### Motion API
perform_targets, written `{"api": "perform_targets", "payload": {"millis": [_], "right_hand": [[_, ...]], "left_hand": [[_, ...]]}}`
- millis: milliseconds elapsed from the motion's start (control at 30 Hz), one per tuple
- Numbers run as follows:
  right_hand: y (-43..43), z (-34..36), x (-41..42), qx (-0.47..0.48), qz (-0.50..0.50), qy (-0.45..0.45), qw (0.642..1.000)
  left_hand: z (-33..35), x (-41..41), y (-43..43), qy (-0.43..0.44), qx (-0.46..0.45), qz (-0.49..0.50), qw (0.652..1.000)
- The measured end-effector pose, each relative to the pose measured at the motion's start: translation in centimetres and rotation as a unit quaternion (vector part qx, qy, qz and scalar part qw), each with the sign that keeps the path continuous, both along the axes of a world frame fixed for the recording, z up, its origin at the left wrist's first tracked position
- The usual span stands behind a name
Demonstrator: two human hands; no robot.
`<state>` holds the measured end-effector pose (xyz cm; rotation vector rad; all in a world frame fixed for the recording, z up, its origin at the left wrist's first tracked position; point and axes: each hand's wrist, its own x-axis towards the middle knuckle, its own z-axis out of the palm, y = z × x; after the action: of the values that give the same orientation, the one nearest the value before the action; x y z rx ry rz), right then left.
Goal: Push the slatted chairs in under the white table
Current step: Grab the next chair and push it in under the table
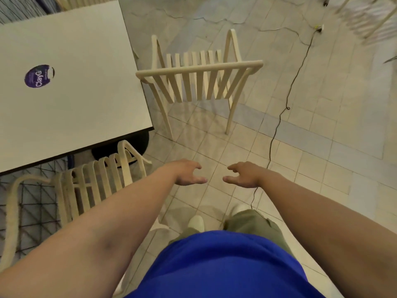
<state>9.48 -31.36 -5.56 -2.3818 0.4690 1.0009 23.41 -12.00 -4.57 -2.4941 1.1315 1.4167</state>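
The white table (81, 61) fills the upper left, with a round purple sticker (39, 75) on its top. One cream slatted chair (199, 68) stands free on the tiles just right of the table's corner, its back rail toward me. A second slatted chair (94, 179) sits at lower left, its seat partly under the table's near edge. My left hand (189, 173) and my right hand (242, 175) hover side by side over the floor, below the free chair. Both have loosely curved fingers, hold nothing and touch neither chair.
A black cable (279, 119) runs across the tiled floor to the right of the free chair. Another slatted chair (365, 18) shows blurred at the top right. A dark patterned mat (32, 198) lies under the lower-left chair. My shoes (196, 222) are below the hands.
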Motion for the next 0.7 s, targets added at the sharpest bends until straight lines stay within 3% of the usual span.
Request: {"api": "perform_targets", "payload": {"millis": [200,533,700], "right_hand": [[-4.9,-0.8,4.3,0.007,0.026,-0.007,1.0],[-17.4,-0.6,12.7,0.017,0.124,0.012,0.992],[-20.9,0.8,17.4,0.016,0.151,-0.021,0.988]], "left_hand": [[-0.6,3.4,-4.6,-0.005,0.006,0.013,1.0],[0.0,7.3,-14.3,0.003,-0.001,0.136,0.991],[1.1,10.5,-17.5,-0.007,-0.014,0.173,0.985]]}}
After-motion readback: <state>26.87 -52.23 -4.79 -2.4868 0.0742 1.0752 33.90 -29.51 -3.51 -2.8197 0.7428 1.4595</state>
